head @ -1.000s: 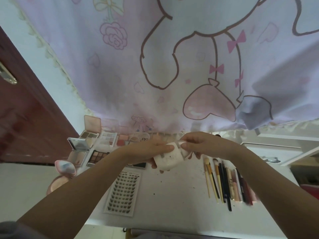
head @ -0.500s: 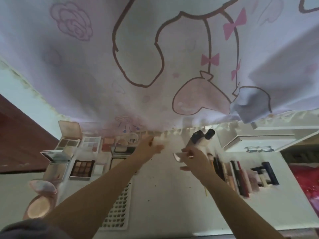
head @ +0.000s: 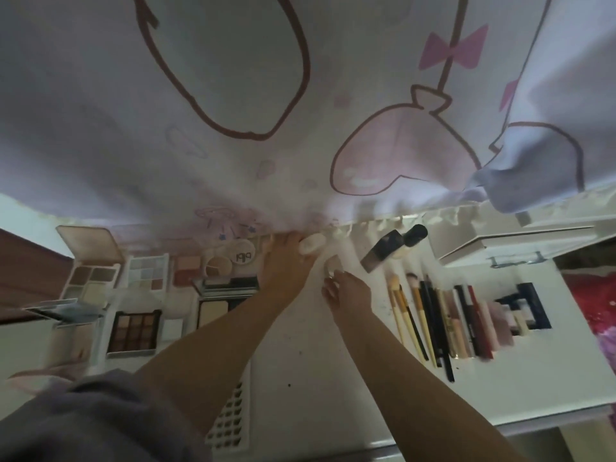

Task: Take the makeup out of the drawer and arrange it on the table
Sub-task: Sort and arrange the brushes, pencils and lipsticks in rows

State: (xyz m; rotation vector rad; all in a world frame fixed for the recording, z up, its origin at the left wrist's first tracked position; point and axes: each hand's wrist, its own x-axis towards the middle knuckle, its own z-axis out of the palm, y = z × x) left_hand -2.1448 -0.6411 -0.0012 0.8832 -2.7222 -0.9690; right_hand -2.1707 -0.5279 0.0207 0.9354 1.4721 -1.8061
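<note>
Your left grip (head: 286,258) holds a small white bottle (head: 311,245) at the back of the worktop (head: 333,378), under the curtain (head: 233,95) edge; 1 second ago both hands held a white container together in mid-air over the centre. Your right grip (head: 346,288) has dropped just beside it, fingers curled on a small pale piece I can't identify. The palettes (head: 133,330) lie left, the brushes (head: 406,311) and pencils right, the dark bottle (head: 390,250) behind them. Judging by this, that item is being placed and 1 more piece joins the arrangement
</note>
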